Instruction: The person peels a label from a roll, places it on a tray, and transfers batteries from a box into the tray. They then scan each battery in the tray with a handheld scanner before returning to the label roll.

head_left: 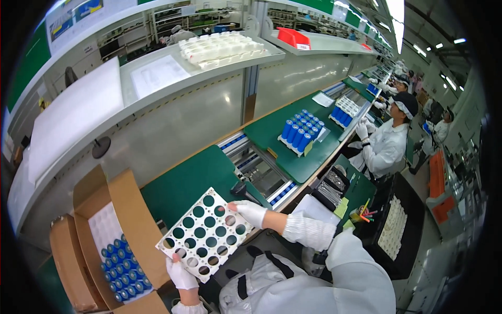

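Note:
A white plastic holder plate [198,222] with rows of round holes is held tilted in front of me, between the box and my lap. My gloved left hand [181,274] grips its near left corner, with the thumb on the top face. At its right edge, my gloved right hand [250,213] is closed on the plate. The fingertips of both gloves look bare. Through the holes I see the green mat and darker things below. Just left of the plate stands an open cardboard box [130,209] with several blue cylindrical cells [121,269] upright in it.
A black handheld tool [243,191] lies by the green mat [178,178], beside a roller conveyor [282,193]. Farther along, blue cells [302,128] stand in a white holder. A black bin [400,230] is at right. A co-worker [389,136] sits beyond. A shelf [209,70] runs above.

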Demonstrator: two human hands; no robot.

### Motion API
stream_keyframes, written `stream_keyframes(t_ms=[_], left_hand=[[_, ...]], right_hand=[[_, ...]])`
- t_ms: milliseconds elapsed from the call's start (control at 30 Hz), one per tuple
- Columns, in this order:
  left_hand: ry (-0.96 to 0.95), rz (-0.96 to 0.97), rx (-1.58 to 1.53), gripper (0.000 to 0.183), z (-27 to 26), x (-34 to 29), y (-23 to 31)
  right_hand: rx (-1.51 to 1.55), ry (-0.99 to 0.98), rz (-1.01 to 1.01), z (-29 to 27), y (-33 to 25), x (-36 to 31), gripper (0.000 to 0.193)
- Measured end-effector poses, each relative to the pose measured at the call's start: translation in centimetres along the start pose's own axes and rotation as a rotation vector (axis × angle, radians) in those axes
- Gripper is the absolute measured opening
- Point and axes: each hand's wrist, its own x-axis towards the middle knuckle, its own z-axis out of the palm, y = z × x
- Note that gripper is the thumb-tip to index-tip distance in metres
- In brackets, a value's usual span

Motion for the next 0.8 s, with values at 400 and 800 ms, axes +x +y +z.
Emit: stream_keyframes(t_ms=[400,800], left_hand=[[0.181,-0.062,-0.041,0.022,-0.8,1.4,-0.9],[0.126,-0.074,0.170,0.027,0.1,-1.5,1.8]], right_hand=[[-0.022,0.074,0.005,-0.2,-0.2,1.7,0.027],[-0.265,-0.059,-0.071,-2.3,-0.5,-2.8,0.029]])
